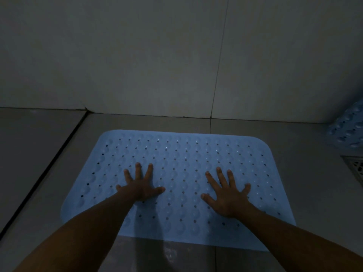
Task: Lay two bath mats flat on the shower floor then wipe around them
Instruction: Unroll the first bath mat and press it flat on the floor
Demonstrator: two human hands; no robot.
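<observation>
One blue bath mat point(182, 185) lies flat at centre of the shower floor point(310, 173), near the wall. Left hand point(140, 187) and right hand point(227, 197) press on it, fingers spread straight, gripping nothing. Judged progress: first mat placed, being smoothed. Second mat point(347, 128), at 3 o'clock, appears not laid yet; cut off by the frame edge. Wiping outstanding; no cloth visible. Drain grate point(355, 165) partly cropped; lighting dim

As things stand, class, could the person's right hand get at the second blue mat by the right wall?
Probably yes. The right hand lies flat and open on the laid mat, holding nothing. The second mat stands off to that same side, and only bare floor and a drain grate lie between.
</observation>
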